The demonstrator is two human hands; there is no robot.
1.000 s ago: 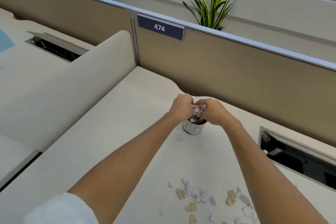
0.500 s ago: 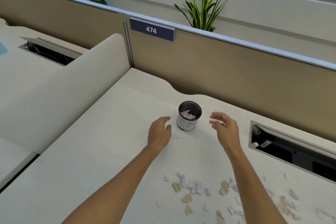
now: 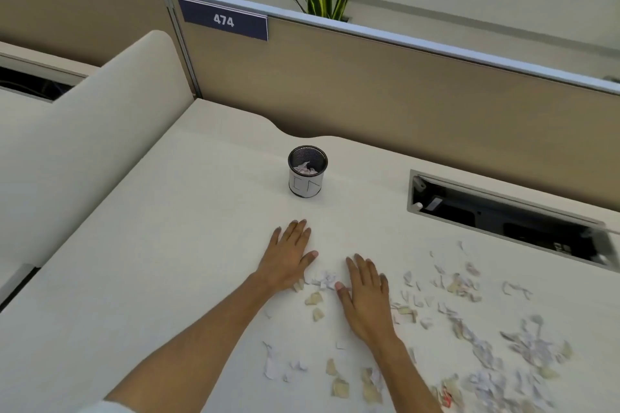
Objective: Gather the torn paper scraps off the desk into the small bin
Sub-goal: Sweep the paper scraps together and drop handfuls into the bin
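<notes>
- Left hand [image 3: 288,260] and right hand [image 3: 364,300] lie spread flat on the surface, flanking a small clump of paper scraps [image 3: 323,282], likely to rake them together.
- Bin [image 3: 307,171] stands upright toward the far edge, some scraps already inside.

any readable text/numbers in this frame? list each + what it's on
"474": white digits on the dark blue plate fixed to the top of the tan partition.
Dark hand-drawn marks on the white wrap of the small bin: cannot be read as letters.
Label inside the open cable tray: too small to read.
Paper scraps: blurred, no legible print.
</notes>
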